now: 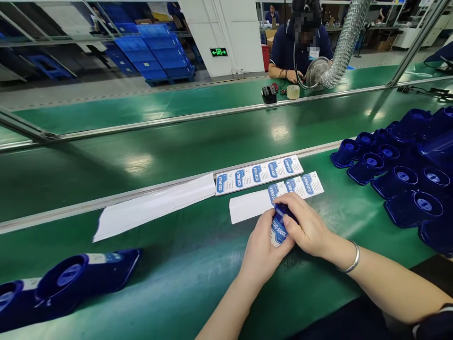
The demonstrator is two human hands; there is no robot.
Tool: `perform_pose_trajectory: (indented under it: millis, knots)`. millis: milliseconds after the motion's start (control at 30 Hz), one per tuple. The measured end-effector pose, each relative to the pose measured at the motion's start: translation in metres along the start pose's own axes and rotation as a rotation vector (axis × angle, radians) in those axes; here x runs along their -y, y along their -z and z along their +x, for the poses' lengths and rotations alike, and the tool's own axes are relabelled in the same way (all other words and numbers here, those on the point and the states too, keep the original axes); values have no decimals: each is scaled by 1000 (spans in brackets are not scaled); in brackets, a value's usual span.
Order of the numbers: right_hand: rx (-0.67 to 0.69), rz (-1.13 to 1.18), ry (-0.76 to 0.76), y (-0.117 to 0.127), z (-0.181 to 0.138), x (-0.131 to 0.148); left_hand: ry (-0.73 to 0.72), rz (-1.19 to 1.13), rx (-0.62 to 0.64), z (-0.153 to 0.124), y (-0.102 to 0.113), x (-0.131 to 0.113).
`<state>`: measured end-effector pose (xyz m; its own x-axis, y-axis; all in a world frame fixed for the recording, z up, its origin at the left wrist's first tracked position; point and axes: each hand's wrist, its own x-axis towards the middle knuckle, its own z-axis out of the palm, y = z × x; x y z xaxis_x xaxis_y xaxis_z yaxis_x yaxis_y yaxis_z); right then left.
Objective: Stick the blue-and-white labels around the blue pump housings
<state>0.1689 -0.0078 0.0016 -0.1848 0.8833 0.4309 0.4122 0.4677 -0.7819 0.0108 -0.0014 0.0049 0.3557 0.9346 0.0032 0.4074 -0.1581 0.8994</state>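
Observation:
My left hand (261, 251) and my right hand (307, 225) are both closed around one small blue plastic part (282, 225) on the green bench. A white and blue label is on the side of that part, under my fingers. Just beyond my hands lie two strips of blue and white labels: a short strip (300, 186) touching my fingertips, and a longer strip (259, 173) behind it. My right wrist wears a metal bangle (351, 259).
A heap of several blue plastic parts (403, 174) fills the right side. Labelled blue parts (74, 279) lie at the lower left. Empty white backing paper (152, 207) lies left of the labels. Across the belt (198, 141) a person (300, 47) works beside a silver duct hose (345, 42).

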Motion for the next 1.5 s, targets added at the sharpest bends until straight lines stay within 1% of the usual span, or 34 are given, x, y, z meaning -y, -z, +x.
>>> perform_pose_trajectory:
  millis: [100, 133, 200, 267, 300, 433, 533, 667, 767, 800, 867, 967, 1000, 1067, 1100, 1167, 1233, 1300, 1367, 1400, 1500]
  knots:
    - [27, 16, -56, 1, 1, -2, 44, -11, 27, 2, 3, -1]
    - [31, 29, -90, 2, 2, -3, 69, -65, 39, 3, 4, 0]
    - [35, 56, -163, 3, 3, -3, 115, -251, 75, 5, 5, 1]
    - [41, 65, -202, 3, 4, -4, 148, -415, 95, 6, 5, 2]
    - [49, 59, -207, 2, 4, -4, 159, -449, 98, 6, 5, 2]
    - [73, 47, -212, -1, 2, -6, 172, -351, 110, 5, 2, 2]
    - [39, 110, -242, 1, -1, -11, 105, -271, 152, 3, 3, 1]
    - [0, 227, -307, 13, 0, -23, -74, -207, 236, 1, 10, 4]
    - [-44, 332, -413, 21, 3, -35, -167, -184, 263, -1, 11, 8]
    - [-60, 382, -469, 21, 3, -38, -190, -160, 241, -2, 9, 9]
    - [-110, 506, -597, 18, 3, -42, -253, -81, 138, -4, 4, 10]
    - [-182, 686, -760, 9, -1, -41, -429, 33, -45, -5, -7, 11]
    - [-184, 734, -790, 6, -2, -39, -476, 62, -104, -5, -9, 10]
    - [-147, 806, -804, 3, -4, -37, -498, 118, -233, -7, -8, 4]
    - [-122, 823, -786, 2, -4, -36, -475, 155, -290, -9, -4, 0]
    - [-82, 818, -715, 2, -3, -36, -367, 268, -369, -17, 11, -11]
    - [-72, 777, -640, 3, -1, -39, -198, 457, -400, -29, 32, -19]
    - [-52, 740, -606, 4, 0, -43, 20, 693, -378, -42, 54, -19]
    - [-7, 716, -604, 5, 0, -47, 210, 878, -335, -52, 75, -10]
    - [16, 704, -605, 5, 0, -47, 276, 933, -326, -57, 83, -3]
    - [58, 676, -597, 5, -1, -45, 379, 994, -374, -64, 105, 23]
